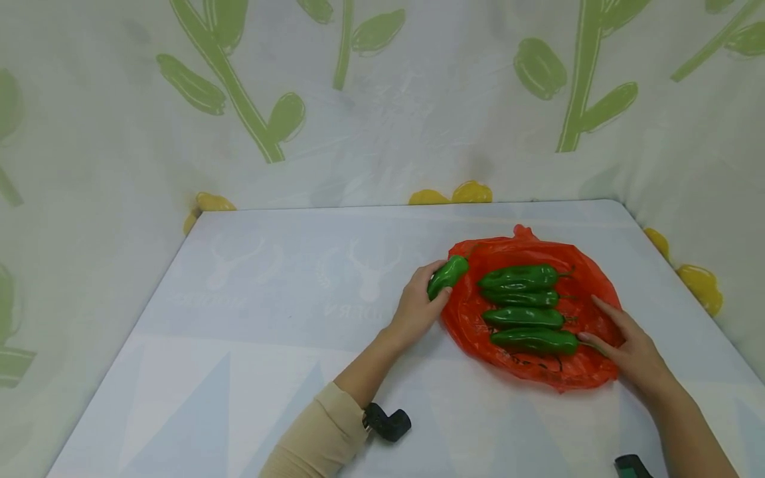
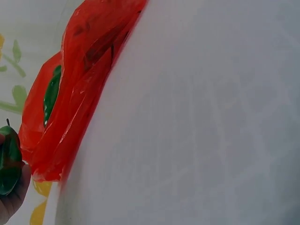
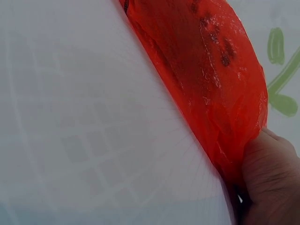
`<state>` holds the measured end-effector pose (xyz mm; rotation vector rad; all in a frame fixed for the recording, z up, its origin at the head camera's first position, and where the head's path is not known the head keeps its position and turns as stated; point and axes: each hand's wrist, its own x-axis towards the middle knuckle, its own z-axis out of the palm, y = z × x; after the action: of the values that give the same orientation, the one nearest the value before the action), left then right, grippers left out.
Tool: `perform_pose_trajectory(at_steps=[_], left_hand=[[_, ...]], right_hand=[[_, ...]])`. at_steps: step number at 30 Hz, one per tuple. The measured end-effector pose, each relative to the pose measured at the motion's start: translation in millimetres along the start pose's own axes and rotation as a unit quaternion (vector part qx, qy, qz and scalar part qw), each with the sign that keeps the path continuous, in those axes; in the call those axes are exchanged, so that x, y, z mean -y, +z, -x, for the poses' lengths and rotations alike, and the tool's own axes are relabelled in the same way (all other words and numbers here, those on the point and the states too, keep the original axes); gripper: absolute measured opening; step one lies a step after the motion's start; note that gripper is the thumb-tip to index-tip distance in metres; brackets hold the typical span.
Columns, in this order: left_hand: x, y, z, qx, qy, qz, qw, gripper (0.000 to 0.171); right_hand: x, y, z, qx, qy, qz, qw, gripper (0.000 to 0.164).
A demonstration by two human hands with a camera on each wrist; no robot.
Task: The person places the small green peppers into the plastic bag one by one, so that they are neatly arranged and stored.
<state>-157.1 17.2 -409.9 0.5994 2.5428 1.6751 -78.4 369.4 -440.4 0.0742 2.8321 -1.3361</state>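
Observation:
A green chili pepper [image 1: 448,275] is gripped by my left hand [image 1: 416,307] over the left rim of an opened red plastic bag [image 1: 466,326]. The left wrist view shows that pepper [image 2: 9,161] between the fingers and thumb. Inside the bag several green peppers [image 1: 534,340] lie side by side in a column, stems to the right. My right hand [image 1: 638,355] rests on the bag's right rim, thumb and index finger spread apart, the thumb near the stem of the closest pepper. In the right wrist view the bag's side [image 3: 206,93] hides most of its fingers.
The bag lies on the right half of a white table [image 1: 269,299] with pale blue triangles and faint deer prints. Behind the table hangs a pale sheet [image 1: 418,133] with green leaf prints. A black strap piece [image 1: 388,423] sits by the left wrist.

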Motion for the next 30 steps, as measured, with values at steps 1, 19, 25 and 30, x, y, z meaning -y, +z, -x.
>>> perform_pose_trajectory(at_steps=[1, 19, 25, 30], left_hand=[[-1.3, 1.4, -0.5, 0.003, 0.006, -0.004, 1.0000, 0.048], [-29.2, 21.7, -3.7, 0.033, 0.090, -0.050, 0.9942, 0.048], [-35.1, 33.3, -6.9, 0.049, 0.114, -0.076, 0.9893, 0.048], [-39.2, 47.5, -12.0, 0.071, 0.131, -0.120, 0.9816, 0.048]], right_hand=[[0.1, -0.2, 0.1, 0.000, 0.000, 0.001, 1.000, 0.079], [3.2, -0.4, 0.5, 0.017, 0.012, -0.008, 1.000, 0.078], [2.9, -1.5, 1.1, 0.021, 0.014, -0.004, 1.000, 0.078], [2.7, -2.2, 1.0, 0.021, 0.012, -0.005, 1.000, 0.077]])
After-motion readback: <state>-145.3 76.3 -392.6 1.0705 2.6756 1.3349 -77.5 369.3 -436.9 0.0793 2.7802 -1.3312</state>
